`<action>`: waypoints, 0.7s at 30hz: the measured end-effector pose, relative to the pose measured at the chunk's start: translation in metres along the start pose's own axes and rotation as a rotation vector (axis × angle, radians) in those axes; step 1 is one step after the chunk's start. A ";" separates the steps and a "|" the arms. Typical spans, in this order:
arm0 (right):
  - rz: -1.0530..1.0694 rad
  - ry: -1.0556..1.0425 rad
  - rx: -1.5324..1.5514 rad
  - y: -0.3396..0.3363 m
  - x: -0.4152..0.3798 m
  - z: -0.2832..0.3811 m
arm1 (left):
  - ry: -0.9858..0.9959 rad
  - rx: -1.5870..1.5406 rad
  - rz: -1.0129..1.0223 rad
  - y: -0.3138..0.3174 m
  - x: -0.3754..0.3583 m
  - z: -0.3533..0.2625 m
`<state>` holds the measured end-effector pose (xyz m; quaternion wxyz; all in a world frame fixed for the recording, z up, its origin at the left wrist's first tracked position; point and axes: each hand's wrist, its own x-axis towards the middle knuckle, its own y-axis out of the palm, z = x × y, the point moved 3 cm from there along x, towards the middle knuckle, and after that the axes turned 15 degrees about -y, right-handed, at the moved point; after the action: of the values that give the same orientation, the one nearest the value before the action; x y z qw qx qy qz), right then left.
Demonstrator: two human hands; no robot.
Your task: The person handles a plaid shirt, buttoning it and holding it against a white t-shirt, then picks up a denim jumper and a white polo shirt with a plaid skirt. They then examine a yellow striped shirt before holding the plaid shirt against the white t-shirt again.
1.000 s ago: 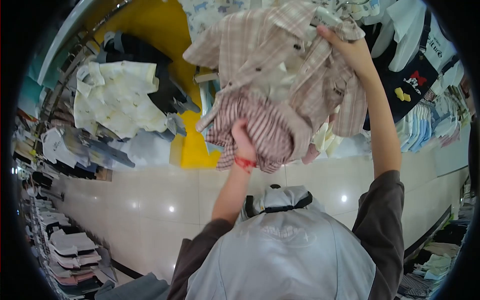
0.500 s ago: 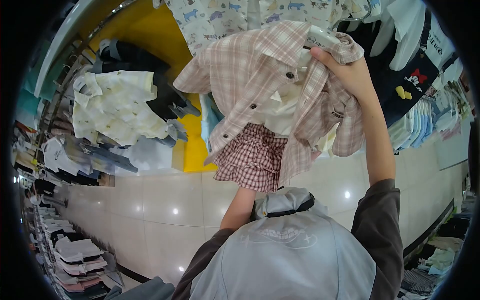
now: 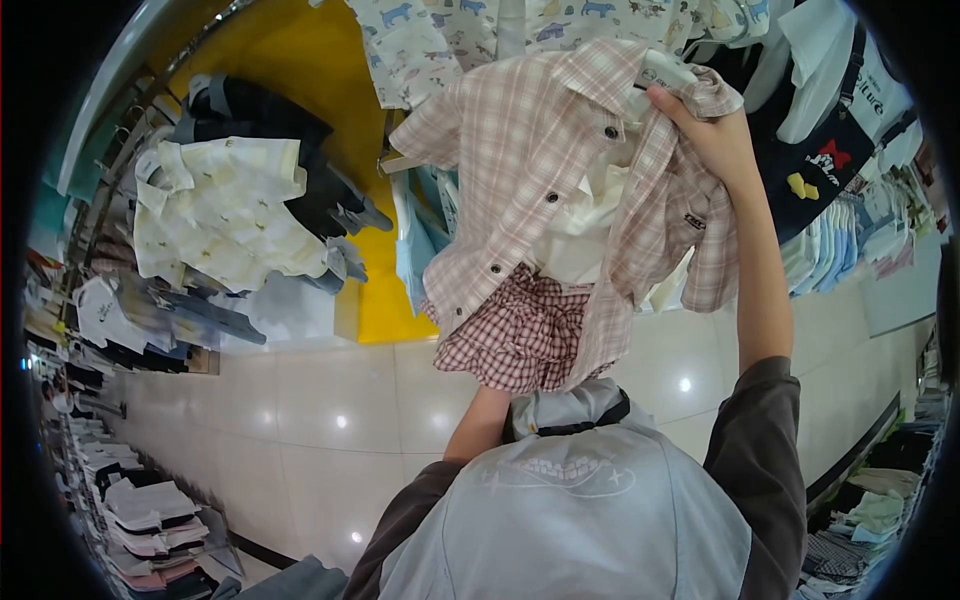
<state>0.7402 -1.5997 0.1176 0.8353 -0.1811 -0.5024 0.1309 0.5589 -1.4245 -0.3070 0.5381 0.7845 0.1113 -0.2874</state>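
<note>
A pink-and-cream plaid shirt [image 3: 510, 150] hangs in front of me on a white hanger [image 3: 665, 72], its front partly unbuttoned. Inside it shows a white top [image 3: 580, 235]. Below is a red-and-white checked ruffled skirt [image 3: 515, 335]. My right hand [image 3: 705, 130] is closed on the shirt's shoulder beside the collar, thumb in front by the hanger. My left forearm [image 3: 480, 420] reaches up behind the skirt, which hides my left hand and its fingers.
A pale yellow patterned shirt [image 3: 225, 205] hangs on the left rack over dark clothes. Animal-print garments [image 3: 545, 28] hang behind, and dark overalls [image 3: 815, 170] at right. Folded clothes [image 3: 150, 510] are stacked at lower left. Glossy tiled floor [image 3: 330, 400] lies below.
The plaid shirt and skirt have shifted a little to the right, along with my right hand. More of the light-blue garment behind them now shows. My right hand keeps its hold.
</note>
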 end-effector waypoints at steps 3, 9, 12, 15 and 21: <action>0.114 -0.012 0.098 0.004 0.000 -0.005 | 0.000 0.120 -0.094 -0.022 0.004 0.002; 0.340 0.201 0.216 0.021 -0.026 -0.085 | -0.032 0.799 -0.515 -0.113 -0.008 0.032; 0.362 0.336 0.329 0.026 -0.041 -0.078 | -0.130 1.029 -0.503 -0.119 -0.029 0.018; 0.448 0.352 0.286 0.039 -0.050 -0.083 | 0.111 1.195 -0.452 -0.093 -0.046 -0.040; 0.543 0.137 0.301 0.064 -0.055 -0.042 | 1.298 1.295 -0.450 0.102 -0.156 -0.129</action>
<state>0.7497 -1.5717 0.0278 0.8192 -0.1915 -0.3530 0.4095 0.5246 -1.3272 -0.1050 -0.2375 0.8977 0.3566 0.1027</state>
